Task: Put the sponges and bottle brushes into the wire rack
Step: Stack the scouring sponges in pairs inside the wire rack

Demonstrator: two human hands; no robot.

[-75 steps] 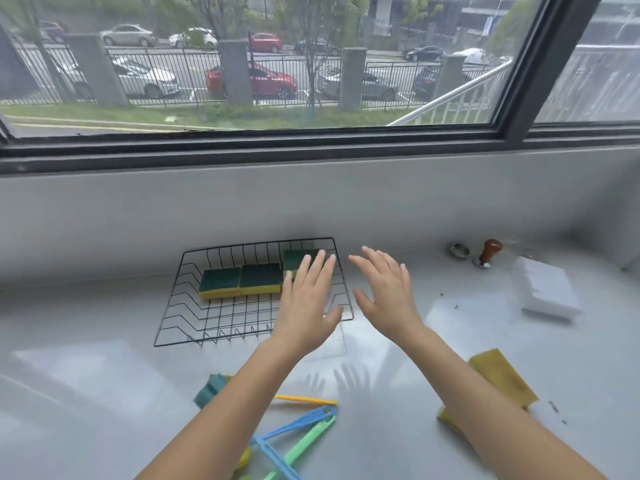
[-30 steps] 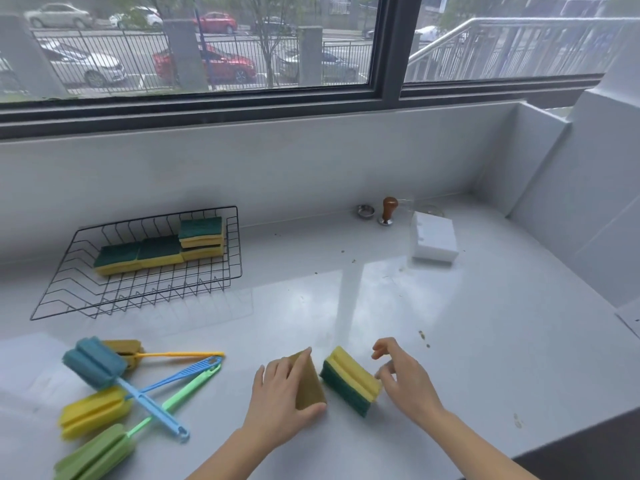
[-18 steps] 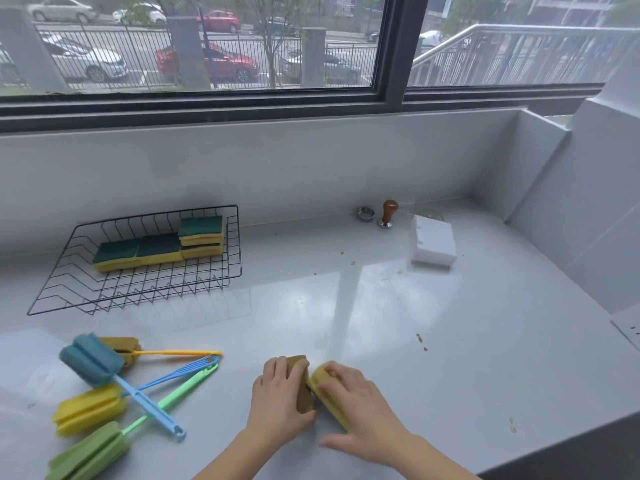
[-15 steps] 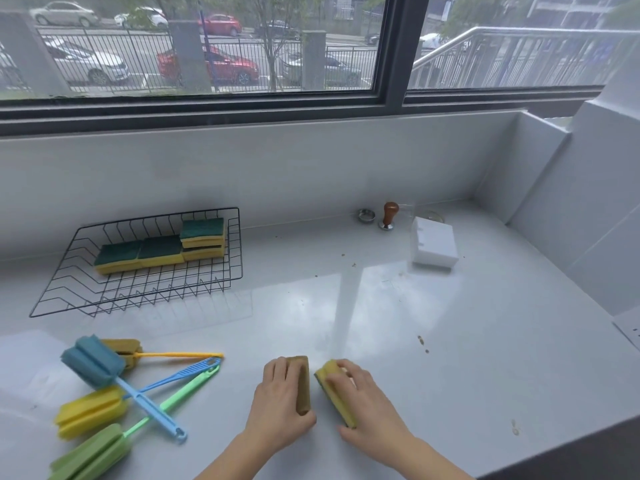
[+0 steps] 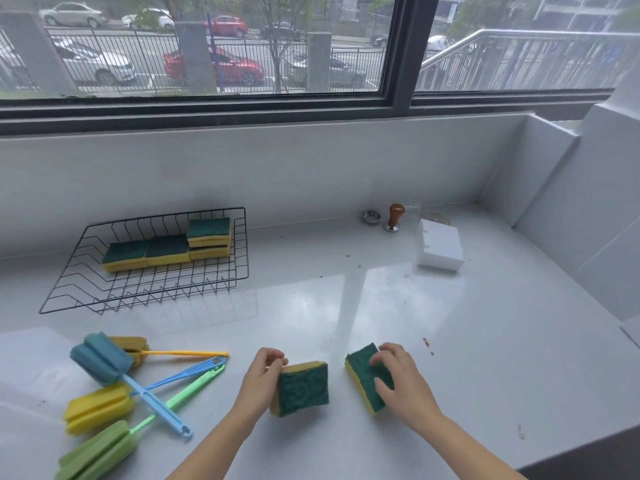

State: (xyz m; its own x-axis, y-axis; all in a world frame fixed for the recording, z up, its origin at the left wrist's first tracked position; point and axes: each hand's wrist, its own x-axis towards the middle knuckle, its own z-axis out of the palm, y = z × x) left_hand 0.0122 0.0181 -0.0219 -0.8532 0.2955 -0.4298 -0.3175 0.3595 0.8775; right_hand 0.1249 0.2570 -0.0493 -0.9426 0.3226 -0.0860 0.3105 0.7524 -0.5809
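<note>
Left hand pinched round one sponge, right hand clamped over another sponge, both near on the counter, well apart from the wire rack far left. Risk judged: loose grip mid-carry, sponge dropped short, or stacked sponges toppled.

Green brush head cut by bottom edge.

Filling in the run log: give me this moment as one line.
left hand: holds sponge | right hand: holds second sponge | wire rack: four sponges | bottle brushes: on counter
</note>
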